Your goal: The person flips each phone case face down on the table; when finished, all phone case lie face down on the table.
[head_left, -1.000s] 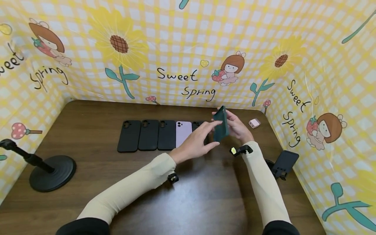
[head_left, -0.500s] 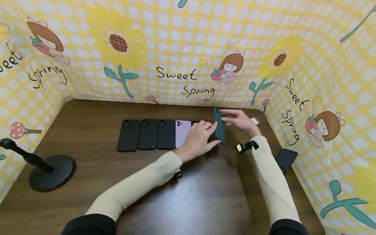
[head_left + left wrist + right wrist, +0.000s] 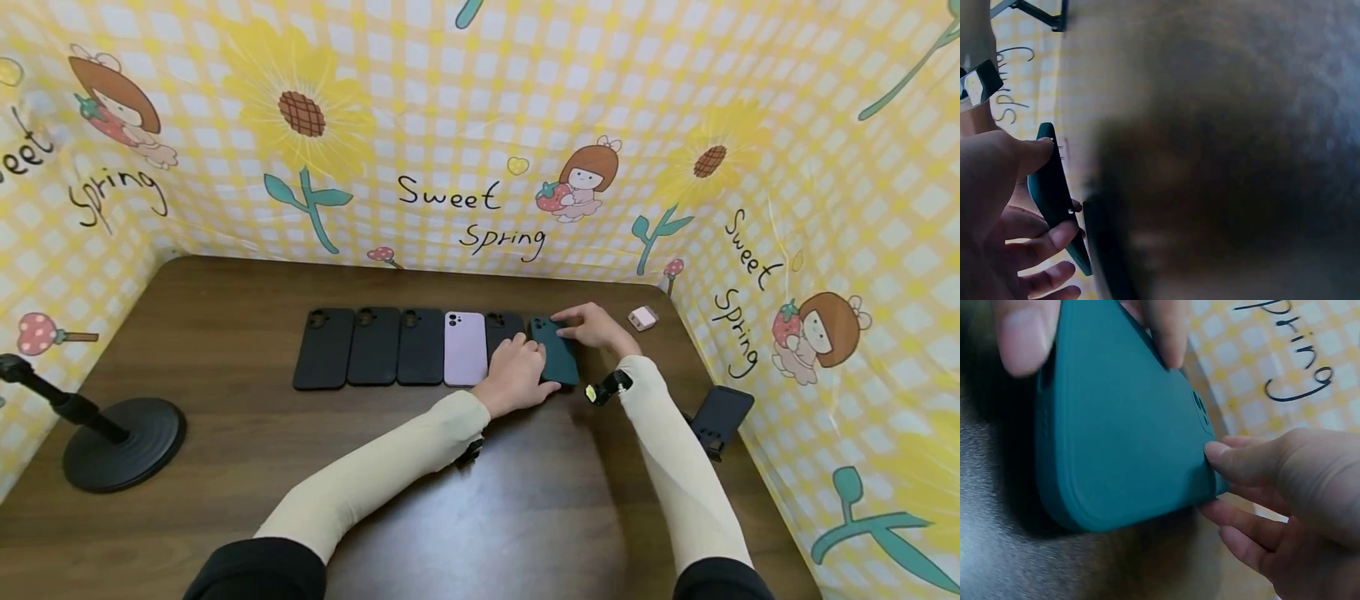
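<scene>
Lying now at the right end of the row, the teal case [image 3: 556,360] has been brought down from the upright hold it was seen in half a second ago. It is steadied by both hands. The left hand [image 3: 517,377] is laid at its near left edge, at about 8 o'clock from the case's middle, with fingers bent against the rim; in the left wrist view a thumb and fingertips [image 3: 1054,236] are seen pinching the thin edge. The right hand [image 3: 596,327] is set at the far corner, at about 1 o'clock, and its fingertips [image 3: 1166,331] are curled over the top edge in the right wrist view. Whether the case is fully flat on the table [image 3: 225,283] cannot be told; the wrist views suggest one side is a little raised.

Outward from the hands, a dark case [image 3: 504,333] is found just beside it at 9 o'clock, then a lilac case [image 3: 465,360] and three black cases [image 3: 372,358], all side by side. A small pink object [image 3: 643,317] is seen at 2 o'clock, a black holder [image 3: 718,415] at 4 o'clock, and a round stand [image 3: 123,443] well apart at 8 o'clock.

By this change the setting-down is judged nearly done, with only release and alignment left.
</scene>
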The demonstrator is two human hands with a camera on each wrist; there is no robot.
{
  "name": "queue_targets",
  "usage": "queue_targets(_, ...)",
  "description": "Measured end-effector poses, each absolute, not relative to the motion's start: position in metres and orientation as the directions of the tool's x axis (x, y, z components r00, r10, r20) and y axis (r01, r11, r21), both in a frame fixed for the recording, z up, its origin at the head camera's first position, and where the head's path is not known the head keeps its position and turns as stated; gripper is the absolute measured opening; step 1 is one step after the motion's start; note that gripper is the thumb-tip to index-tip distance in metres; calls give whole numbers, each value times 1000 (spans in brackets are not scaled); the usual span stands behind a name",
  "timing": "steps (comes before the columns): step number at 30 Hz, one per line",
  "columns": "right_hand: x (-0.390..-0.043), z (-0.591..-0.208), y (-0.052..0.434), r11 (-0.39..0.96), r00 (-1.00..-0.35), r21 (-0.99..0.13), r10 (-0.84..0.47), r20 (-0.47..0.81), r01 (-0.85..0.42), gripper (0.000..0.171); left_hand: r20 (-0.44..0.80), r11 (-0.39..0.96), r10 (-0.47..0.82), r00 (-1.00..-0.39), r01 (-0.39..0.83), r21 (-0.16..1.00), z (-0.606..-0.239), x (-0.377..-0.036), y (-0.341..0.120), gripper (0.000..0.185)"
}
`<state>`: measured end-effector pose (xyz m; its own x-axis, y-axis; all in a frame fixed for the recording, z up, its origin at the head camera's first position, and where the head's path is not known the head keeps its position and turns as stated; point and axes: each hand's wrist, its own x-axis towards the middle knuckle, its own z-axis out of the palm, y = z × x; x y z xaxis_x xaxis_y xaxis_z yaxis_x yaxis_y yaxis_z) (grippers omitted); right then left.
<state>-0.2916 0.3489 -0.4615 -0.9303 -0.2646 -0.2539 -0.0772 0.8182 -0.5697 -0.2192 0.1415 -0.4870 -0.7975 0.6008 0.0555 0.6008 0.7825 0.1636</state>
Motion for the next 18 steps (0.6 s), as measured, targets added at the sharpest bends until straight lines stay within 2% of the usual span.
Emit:
queue_targets(5, -293, -471, 343, 835, -938, -543, -249, -241, -82, 39, 26, 799, 589, -808, 586, 135, -496, -219, 145, 64)
queue_targets(11, -296, -478, 337, 838, -960, -534, -229, -159, -111, 35, 26, 816, 570, -821, 570, 100, -499, -222, 146, 62)
queue_targets(15, -295, -484, 335, 828, -968, -547, -221, -117, -123, 35, 24, 800, 588, -809, 585, 131, -500, -225, 142, 61)
queue_targets(18, -289, -481, 335, 834, -965, -521, -253, -70, -180, 38, 50, 753, 634, -772, 631, 188, -493, -225, 129, 55)
